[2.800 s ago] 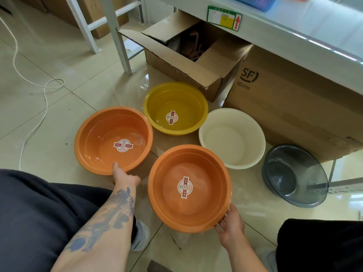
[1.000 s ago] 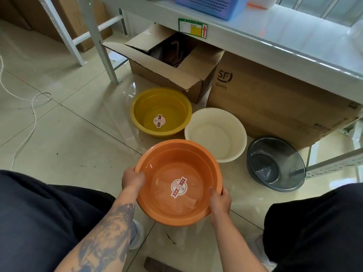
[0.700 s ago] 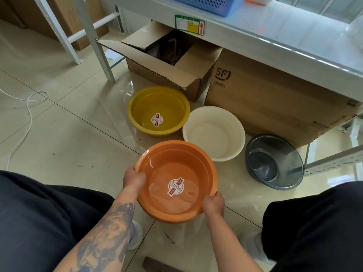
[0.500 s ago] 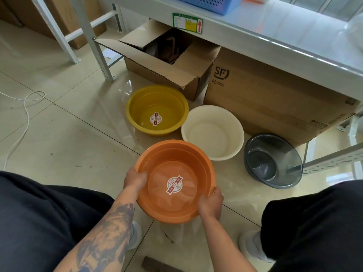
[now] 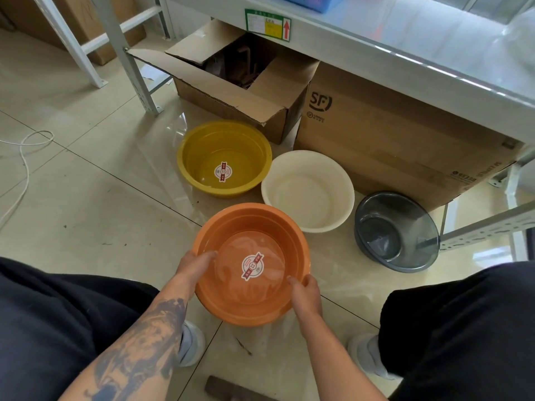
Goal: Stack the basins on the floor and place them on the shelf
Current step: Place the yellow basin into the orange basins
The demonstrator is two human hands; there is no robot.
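Two orange basins point(image 5: 254, 227) are nested into one stack on the floor in front of my knees, a round sticker on the inner bottom. My left hand point(image 5: 194, 263) grips the stack's left rim, fingers inside. My right hand point(image 5: 305, 290) holds its near-right rim. Beyond the stack sit a yellow basin point(image 5: 224, 140) with the same sticker, a cream basin point(image 5: 308, 192) to its right, and a dark grey translucent basin point(image 5: 396, 231) tilted against a shelf rail. The white shelf point(image 5: 405, 33) runs across the top.
An open cardboard box point(image 5: 237, 91) and a large closed carton point(image 5: 390, 131) stand under the shelf. Shelf legs point(image 5: 127, 59) rise at upper left. A white cable point(image 5: 24, 169) lies on the tiles at left. A blue basket point(image 5: 312, 1) sits on the shelf.
The left orange basin went into the other orange basin. Both hands then shifted on the stack's rim, and the stack tipped slightly toward me. The camera moved a little right.
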